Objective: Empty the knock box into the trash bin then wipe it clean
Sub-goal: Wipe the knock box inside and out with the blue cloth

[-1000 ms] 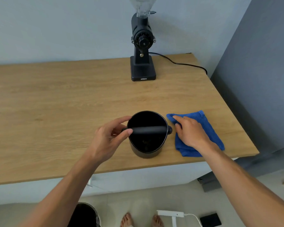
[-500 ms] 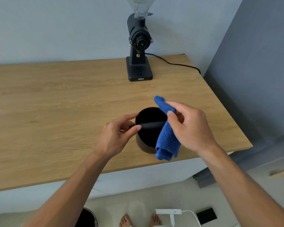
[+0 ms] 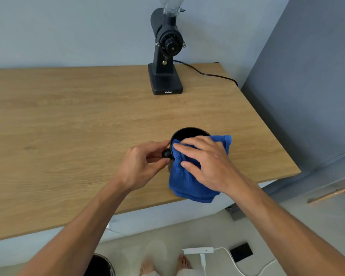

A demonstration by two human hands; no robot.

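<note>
The black round knock box [image 3: 189, 133] stands near the front right edge of the wooden table [image 3: 68, 126]. A blue cloth [image 3: 187, 182] is draped over its top and hangs down its front side, hiding most of the bar and the inside. My right hand [image 3: 205, 162] lies flat on the cloth, pressing it onto the box. My left hand [image 3: 141, 164] pinches the left end knob of the knock bar between thumb and fingers. The dark rim of the trash bin [image 3: 100, 265] shows on the floor at the bottom edge.
A black coffee grinder [image 3: 166, 56] stands at the back of the table, its cable [image 3: 207, 74] running off to the right. A grey cabinet side rises at the right. On the floor lie a white adapter [image 3: 199, 251] with cable and a black device [image 3: 241, 251].
My right hand picked the blue cloth up off the table, carried it over the knock box and laid it across the top. My left hand stayed on the bar end.
</note>
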